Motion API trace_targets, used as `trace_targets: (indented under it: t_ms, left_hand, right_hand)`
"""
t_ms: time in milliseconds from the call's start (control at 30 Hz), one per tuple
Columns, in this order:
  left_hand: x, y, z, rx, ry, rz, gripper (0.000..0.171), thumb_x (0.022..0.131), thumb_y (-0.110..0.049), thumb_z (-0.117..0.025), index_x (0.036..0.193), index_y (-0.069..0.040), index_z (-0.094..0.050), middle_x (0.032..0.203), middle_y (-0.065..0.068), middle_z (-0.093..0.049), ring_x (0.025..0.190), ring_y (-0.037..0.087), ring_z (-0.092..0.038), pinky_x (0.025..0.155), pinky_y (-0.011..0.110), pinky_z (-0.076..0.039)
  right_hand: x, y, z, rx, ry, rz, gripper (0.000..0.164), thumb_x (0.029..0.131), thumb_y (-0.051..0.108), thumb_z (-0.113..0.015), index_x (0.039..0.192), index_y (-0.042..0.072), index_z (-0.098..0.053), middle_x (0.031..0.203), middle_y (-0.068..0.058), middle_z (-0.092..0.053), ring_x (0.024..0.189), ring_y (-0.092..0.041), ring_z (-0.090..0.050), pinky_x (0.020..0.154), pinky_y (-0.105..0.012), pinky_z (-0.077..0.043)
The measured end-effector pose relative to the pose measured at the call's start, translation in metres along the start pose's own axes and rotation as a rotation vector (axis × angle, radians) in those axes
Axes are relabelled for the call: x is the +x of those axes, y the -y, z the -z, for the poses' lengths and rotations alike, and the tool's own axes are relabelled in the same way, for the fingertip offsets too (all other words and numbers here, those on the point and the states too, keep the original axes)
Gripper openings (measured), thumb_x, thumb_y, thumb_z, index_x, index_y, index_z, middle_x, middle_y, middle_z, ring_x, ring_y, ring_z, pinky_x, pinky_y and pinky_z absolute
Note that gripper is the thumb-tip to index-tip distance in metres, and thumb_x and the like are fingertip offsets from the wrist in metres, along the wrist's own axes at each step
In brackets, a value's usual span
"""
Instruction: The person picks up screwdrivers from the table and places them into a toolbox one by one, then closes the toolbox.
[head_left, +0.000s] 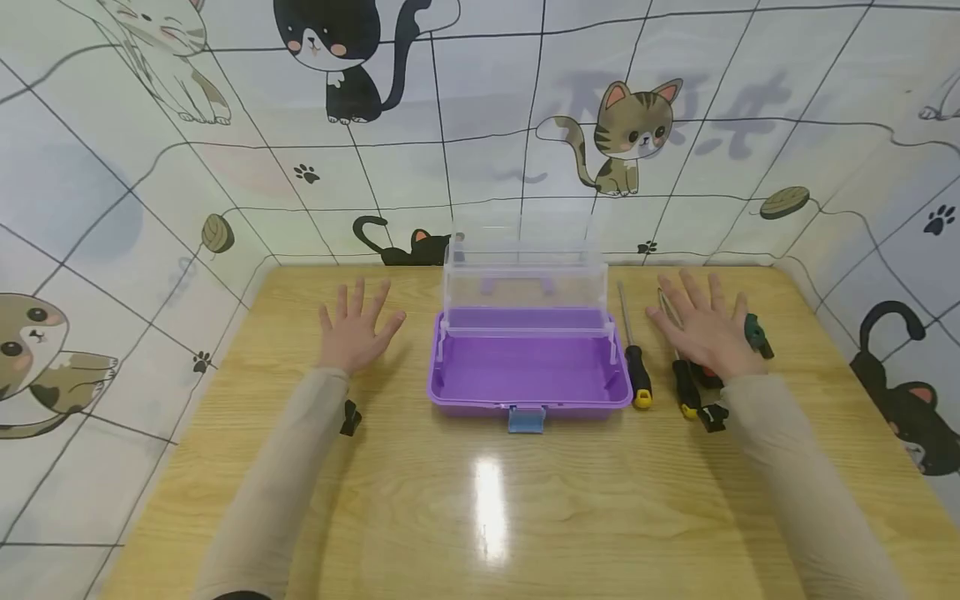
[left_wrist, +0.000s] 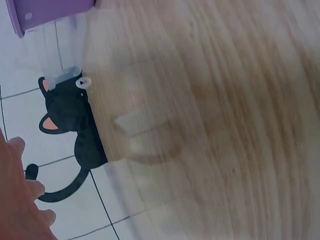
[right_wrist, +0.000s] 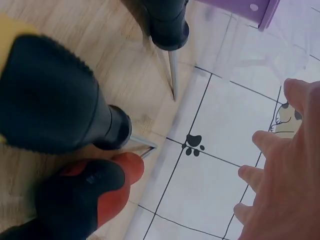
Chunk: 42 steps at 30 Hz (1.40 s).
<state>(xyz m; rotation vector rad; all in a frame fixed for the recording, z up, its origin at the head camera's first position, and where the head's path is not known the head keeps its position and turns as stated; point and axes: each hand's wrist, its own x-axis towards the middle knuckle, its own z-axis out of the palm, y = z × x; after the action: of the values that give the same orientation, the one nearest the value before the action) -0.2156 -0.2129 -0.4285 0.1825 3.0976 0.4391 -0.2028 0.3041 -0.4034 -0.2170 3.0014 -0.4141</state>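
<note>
My left hand (head_left: 354,333) is spread with straight fingers on or just above the table, left of a purple toolbox (head_left: 528,367). The toolbox's clear lid (head_left: 525,283) stands raised, and a blue latch (head_left: 527,419) hangs at its front. On the right, my right hand (head_left: 708,329) is also spread, over several tools, holding nothing. A screwdriver (head_left: 637,375) with a black and yellow handle lies beside the box. Another screwdriver (right_wrist: 55,95) lies nearer that hand, next to a red and black handle (right_wrist: 80,195). A dark green tool (head_left: 757,335) is partly hidden behind the hand.
The wooden table (head_left: 420,517) meets a white cloth backdrop (head_left: 480,175) with cat drawings behind and at both sides. Small black pieces (head_left: 350,418) show beside each sleeve. The raised lid stands near the back edge.
</note>
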Motion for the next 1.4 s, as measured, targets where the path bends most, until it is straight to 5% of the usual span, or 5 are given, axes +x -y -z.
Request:
trace_targets:
  t_ms: [333,567,767,1167,1400]
  left_hand:
    - [-0.013,-0.017,-0.012,-0.123,0.031,-0.085,0.073,0.097,-0.064,-0.028,0.157,-0.027,-0.009,0.160,0.017,0.000,0.142,0.045,-0.002,0.106,0.069,-0.001]
    - [-0.026,-0.025,-0.021,-0.289,0.019,-0.164,0.071,0.100,-0.055,-0.035,0.157,-0.022,-0.010,0.159,0.019,-0.007,0.140,0.045,-0.015,0.107,0.067,-0.013]
    - [-0.037,-0.037,-0.030,-0.510,0.075,-0.213,0.071,0.100,-0.045,-0.044,0.157,-0.027,-0.005,0.161,0.010,-0.003,0.144,0.034,-0.008,0.109,0.061,-0.016]
    - [-0.044,-0.051,-0.034,-0.581,0.100,-0.255,0.080,0.099,-0.044,-0.049,0.156,-0.012,-0.004,0.160,0.015,-0.007,0.145,0.030,-0.009,0.114,0.049,-0.012]
    - [-0.048,-0.056,-0.041,-0.645,0.128,-0.273,0.093,0.093,-0.040,-0.062,0.156,-0.021,0.004,0.160,0.012,-0.004,0.144,0.029,-0.008,0.113,0.051,-0.012]
  right_hand:
    - [-0.005,0.010,-0.010,-0.002,-0.045,0.075,0.069,0.101,0.055,-0.024,0.156,0.013,-0.018,0.151,-0.028,-0.023,0.136,-0.052,-0.013,0.099,-0.072,-0.009]
    - [-0.016,0.015,-0.022,0.051,-0.035,0.086,0.068,0.103,0.051,-0.027,0.153,0.006,-0.025,0.141,-0.035,-0.036,0.128,-0.054,-0.028,0.097,-0.069,-0.017]
    - [-0.026,0.020,-0.029,0.124,-0.025,0.102,0.061,0.104,0.043,-0.035,0.145,-0.002,-0.035,0.137,-0.035,-0.042,0.128,-0.053,-0.029,0.099,-0.070,-0.013]
    - [-0.036,0.026,-0.042,0.188,-0.074,0.115,0.058,0.104,0.039,-0.037,0.142,-0.004,-0.040,0.129,-0.031,-0.052,0.118,-0.050,-0.044,0.090,-0.072,-0.023]
    - [-0.042,0.025,-0.047,0.238,-0.071,0.119,0.057,0.104,0.037,-0.039,0.142,-0.006,-0.039,0.126,-0.033,-0.052,0.107,-0.047,-0.054,0.084,-0.064,-0.042]
